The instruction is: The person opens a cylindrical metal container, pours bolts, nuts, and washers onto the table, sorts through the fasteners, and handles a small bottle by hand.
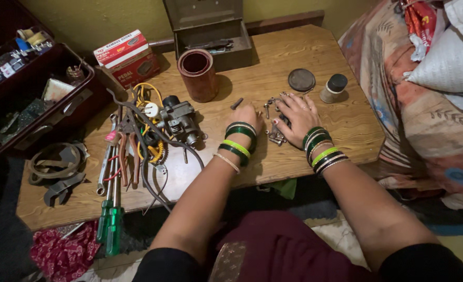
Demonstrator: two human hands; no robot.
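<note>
My left hand (248,116) rests knuckles-up on the low wooden table (304,52), fingers curled, next to a small dark bolt (236,103); I cannot see whether it holds anything. My right hand (295,116) lies flat with spread fingers over a heap of small metal screws and parts (274,134). Both wrists wear green and gold bangles. Left of my left hand sits a dark metal mechanism (182,121) with yellow wires.
A brown cylindrical roll (198,74) and an open grey metal box (210,31) stand behind. A round dark lid (301,80) and small jar (334,87) lie at right. Pliers, wrenches and green-handled screwdrivers (111,222) lie left, beside an open toolbox (27,89) and a red carton (127,57).
</note>
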